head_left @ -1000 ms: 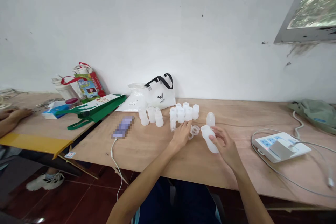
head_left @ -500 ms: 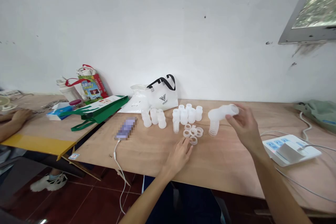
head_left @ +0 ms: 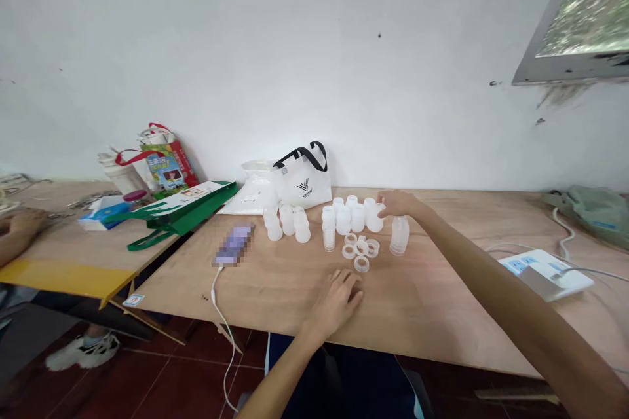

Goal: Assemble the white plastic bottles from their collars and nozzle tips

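My right hand [head_left: 394,202] reaches across the table, its fingers closed on a translucent white plastic bottle [head_left: 376,218] with a narrowed waist. This bottle stands upright at the right front end of a cluster of similar white bottles [head_left: 344,219]. My left hand [head_left: 338,301] lies on the table, palm down with fingers spread, holding nothing. Just beyond its fingertips are several loose clear plastic rings [head_left: 362,264]. A stack of clear rings [head_left: 400,236] stands right of them, below my right wrist. Another ribbed clear stack [head_left: 329,239] is at the cluster's left front.
More clear bottles [head_left: 301,226] stand to the left, before a white bag [head_left: 302,186]. A phone [head_left: 234,243] with a cable lies left. A green bag [head_left: 196,203] bridges toward the neighbouring table, where another person's hand [head_left: 27,221] rests. A white power strip [head_left: 548,273] sits right.
My right hand has moved left with the bottle, from above the ring stack to the cluster's right end, turning it upright. My left hand has drawn back slightly from the loose rings.
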`<state>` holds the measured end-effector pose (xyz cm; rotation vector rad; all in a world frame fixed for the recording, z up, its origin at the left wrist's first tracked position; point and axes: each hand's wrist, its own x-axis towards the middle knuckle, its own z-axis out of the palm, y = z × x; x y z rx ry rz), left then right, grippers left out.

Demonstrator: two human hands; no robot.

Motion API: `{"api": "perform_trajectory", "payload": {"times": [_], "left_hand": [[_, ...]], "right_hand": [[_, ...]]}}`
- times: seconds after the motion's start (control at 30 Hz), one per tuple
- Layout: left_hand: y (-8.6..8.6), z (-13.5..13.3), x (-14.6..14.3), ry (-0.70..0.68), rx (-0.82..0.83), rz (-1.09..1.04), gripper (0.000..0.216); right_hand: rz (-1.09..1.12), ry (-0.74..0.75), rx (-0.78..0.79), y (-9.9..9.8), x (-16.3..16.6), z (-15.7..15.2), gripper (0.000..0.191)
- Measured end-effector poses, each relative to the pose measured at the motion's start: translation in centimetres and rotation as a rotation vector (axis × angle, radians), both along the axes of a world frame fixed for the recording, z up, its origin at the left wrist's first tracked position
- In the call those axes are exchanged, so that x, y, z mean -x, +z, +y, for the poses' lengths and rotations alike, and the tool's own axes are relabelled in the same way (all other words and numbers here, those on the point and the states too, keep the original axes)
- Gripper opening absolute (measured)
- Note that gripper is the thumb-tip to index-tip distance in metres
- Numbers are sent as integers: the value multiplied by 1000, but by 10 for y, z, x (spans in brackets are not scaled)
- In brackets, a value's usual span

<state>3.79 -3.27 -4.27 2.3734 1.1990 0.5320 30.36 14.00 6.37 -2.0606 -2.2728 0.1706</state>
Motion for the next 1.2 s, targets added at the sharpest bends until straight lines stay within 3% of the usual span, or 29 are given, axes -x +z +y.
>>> {"api": "perform_trajectory", "payload": {"times": [0.2,0.43,0.6,0.7,0.77,0.83,0.97,1.07,1.2], "left_hand": [[6,-3,0,6,-17,41,22],[7,4,-14,-19,-39,70,39],[-1,3,-5,-37,-35,-79,39],[1,8,7,69,-54,-275,30],[8,15,17,189,-82,-380,24],[18,24,28,318,-123,-458,22],[34,50,53,561,-297,-552,22],[37,73,68,699,-380,-547,33],[37,103,79,699,-499,-271,50]], "right_hand": [[-41,1,61,-8,7,13,46],[-20,12,15,-6,8,3,46],[52,34,-149,8,6,-32,36],[143,67,-286,5,13,-73,32],[411,118,-430,-6,20,-104,29],[629,115,-459,-22,28,-134,29],[943,54,-305,-58,45,-179,33],[1056,25,-207,-82,53,-193,33],[1083,9,-172,-103,57,-191,33]]}}
